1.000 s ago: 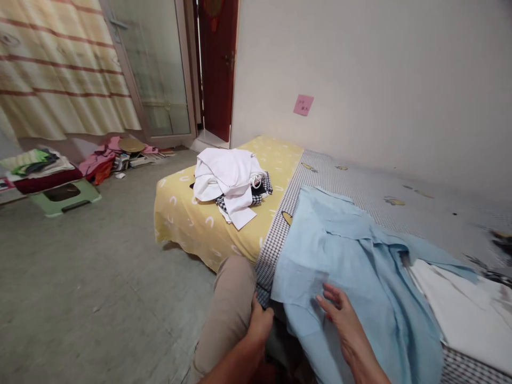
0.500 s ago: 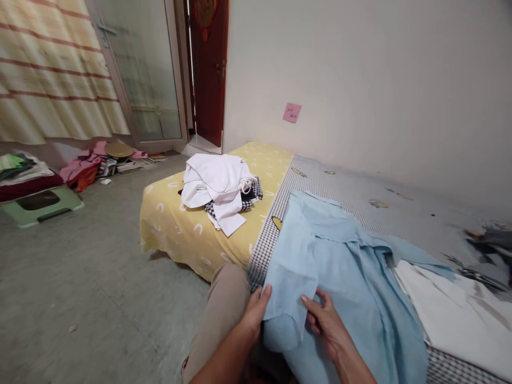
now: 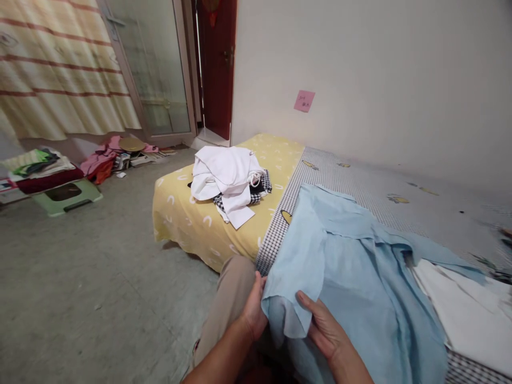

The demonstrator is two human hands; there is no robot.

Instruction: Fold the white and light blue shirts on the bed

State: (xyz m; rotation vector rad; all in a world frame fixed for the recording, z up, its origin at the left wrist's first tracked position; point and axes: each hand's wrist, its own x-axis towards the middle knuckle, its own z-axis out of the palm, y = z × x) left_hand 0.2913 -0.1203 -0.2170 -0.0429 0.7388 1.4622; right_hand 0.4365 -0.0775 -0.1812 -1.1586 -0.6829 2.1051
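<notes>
My right hand (image 3: 328, 332) pinches the blue shirt (image 3: 352, 277) by its sleeve (image 3: 298, 274) — sleeve axis running forward between both hands — left hand (image 3: 254, 309) half-curled, grip unclear.

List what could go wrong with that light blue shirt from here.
Its sleeve end curls between the left hand and right hand, so it might crease.

The light blue shirt lies against the white cloth, so a tug could drag that along.

Folds already run down the shirt's body, so they might set.
</notes>
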